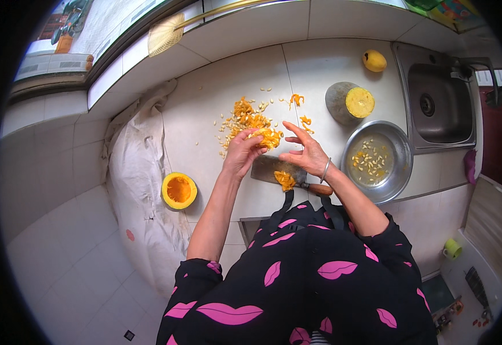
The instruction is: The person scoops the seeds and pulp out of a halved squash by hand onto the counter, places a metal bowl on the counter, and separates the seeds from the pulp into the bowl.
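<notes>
My left hand (244, 151) pinches a clump of orange pumpkin pulp with seeds (270, 138) above the counter. Just to its right, my right hand (305, 148) has its fingers apart and holds nothing that I can see. Below both hands lies a cleaver (264, 169) with a wooden handle, a lump of pulp (285, 181) on its blade. Behind my left hand spreads a heap of pulp and pale seeds (244, 117). On the right, a metal basin (400, 181) holds loose seeds and pulp bits in some liquid. A hollowed pumpkin half (179, 191) sits at the left, cut side up.
Near the basin stands a large cut pumpkin piece (339, 103). A yellow fruit (374, 61) lies beyond it, beside the steel sink (443, 108). Whitish cloth (139, 172) covers the counter's left side. Small pulp scraps (306, 123) dot the tiled counter (216, 73). A woven strainer (164, 36) rests on the ledge.
</notes>
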A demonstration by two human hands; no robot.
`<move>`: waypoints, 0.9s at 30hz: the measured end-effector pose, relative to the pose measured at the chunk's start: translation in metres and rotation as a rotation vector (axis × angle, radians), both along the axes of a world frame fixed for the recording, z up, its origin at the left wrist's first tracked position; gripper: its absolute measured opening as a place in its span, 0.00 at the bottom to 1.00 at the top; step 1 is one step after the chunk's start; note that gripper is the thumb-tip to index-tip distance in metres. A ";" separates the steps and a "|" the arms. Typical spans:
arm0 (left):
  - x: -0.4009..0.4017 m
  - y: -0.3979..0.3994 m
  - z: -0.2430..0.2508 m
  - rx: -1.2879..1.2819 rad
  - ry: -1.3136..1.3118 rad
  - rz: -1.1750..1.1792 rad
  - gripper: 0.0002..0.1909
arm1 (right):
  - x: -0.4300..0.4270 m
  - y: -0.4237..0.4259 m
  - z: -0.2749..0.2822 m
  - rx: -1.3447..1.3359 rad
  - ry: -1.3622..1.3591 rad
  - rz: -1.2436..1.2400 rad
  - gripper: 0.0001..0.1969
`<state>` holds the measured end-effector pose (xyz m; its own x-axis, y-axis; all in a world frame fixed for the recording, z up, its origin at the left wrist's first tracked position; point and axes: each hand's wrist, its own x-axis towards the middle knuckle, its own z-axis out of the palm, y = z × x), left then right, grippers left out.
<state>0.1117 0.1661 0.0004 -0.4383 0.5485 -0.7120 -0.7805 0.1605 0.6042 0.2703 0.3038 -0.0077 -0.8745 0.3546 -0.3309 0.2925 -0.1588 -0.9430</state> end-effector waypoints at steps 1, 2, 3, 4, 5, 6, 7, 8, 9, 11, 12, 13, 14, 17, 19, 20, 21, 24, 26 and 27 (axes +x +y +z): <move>-0.001 -0.002 -0.001 -0.007 -0.007 -0.037 0.14 | -0.003 -0.002 0.001 0.000 0.002 0.005 0.42; -0.001 -0.004 -0.002 -0.013 -0.014 -0.075 0.14 | -0.006 -0.003 0.002 0.023 0.000 0.065 0.43; 0.000 -0.002 0.000 -0.010 -0.015 -0.078 0.14 | -0.007 -0.003 0.003 0.050 -0.006 0.117 0.44; 0.001 0.000 0.001 -0.004 -0.033 -0.097 0.14 | -0.009 -0.007 0.003 0.123 0.038 0.065 0.41; 0.002 0.002 0.003 0.002 -0.050 -0.117 0.14 | -0.009 -0.007 -0.004 0.126 0.037 0.062 0.41; 0.002 0.002 0.004 0.004 -0.049 -0.118 0.14 | -0.011 -0.008 -0.010 0.120 -0.015 0.057 0.39; 0.002 0.002 0.005 0.008 -0.066 -0.136 0.14 | -0.012 -0.009 -0.016 0.113 -0.067 0.051 0.37; 0.003 0.003 0.007 0.013 -0.084 -0.155 0.14 | -0.010 -0.010 -0.022 0.065 -0.043 -0.018 0.29; 0.003 0.001 0.009 0.012 -0.082 -0.151 0.14 | -0.012 -0.011 -0.015 0.065 -0.041 -0.015 0.29; 0.006 -0.002 0.016 0.077 0.017 -0.226 0.14 | -0.013 -0.012 -0.002 -0.369 0.003 -0.067 0.23; 0.009 -0.002 0.018 0.080 0.018 -0.227 0.14 | -0.012 -0.011 0.001 -0.367 0.004 -0.068 0.23; 0.012 -0.001 0.019 0.089 0.041 -0.221 0.14 | -0.011 -0.010 0.003 -0.408 0.007 -0.039 0.20; 0.015 0.000 0.020 0.097 0.064 -0.215 0.13 | -0.010 -0.009 0.005 -0.449 0.010 -0.011 0.17; 0.018 -0.002 0.015 0.119 0.039 -0.199 0.12 | -0.009 -0.006 0.010 -0.441 -0.031 0.005 0.15; 0.020 -0.004 0.012 0.117 0.044 -0.192 0.12 | -0.008 -0.006 0.009 -0.397 -0.022 0.027 0.14; 0.021 -0.005 0.010 0.114 0.048 -0.186 0.12 | -0.007 -0.006 0.009 -0.355 -0.014 0.049 0.14; 0.024 -0.004 0.012 0.117 0.048 -0.187 0.12 | -0.006 -0.007 0.008 -0.351 -0.014 0.048 0.14; 0.031 -0.003 0.014 0.097 0.072 -0.139 0.11 | -0.002 -0.010 0.010 -0.249 -0.003 0.080 0.15; 0.035 -0.005 0.013 0.109 0.094 -0.133 0.12 | 0.000 -0.013 0.014 -0.183 -0.007 0.076 0.17; 0.038 -0.004 0.014 0.115 0.095 -0.129 0.12 | 0.003 -0.014 0.017 -0.176 -0.007 0.080 0.17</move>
<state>0.1495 0.1619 0.0146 -0.4218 0.6796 -0.6002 -0.6964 0.1811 0.6944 0.2731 0.2900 0.0097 -0.8950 0.2201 -0.3881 0.3173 -0.2974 -0.9005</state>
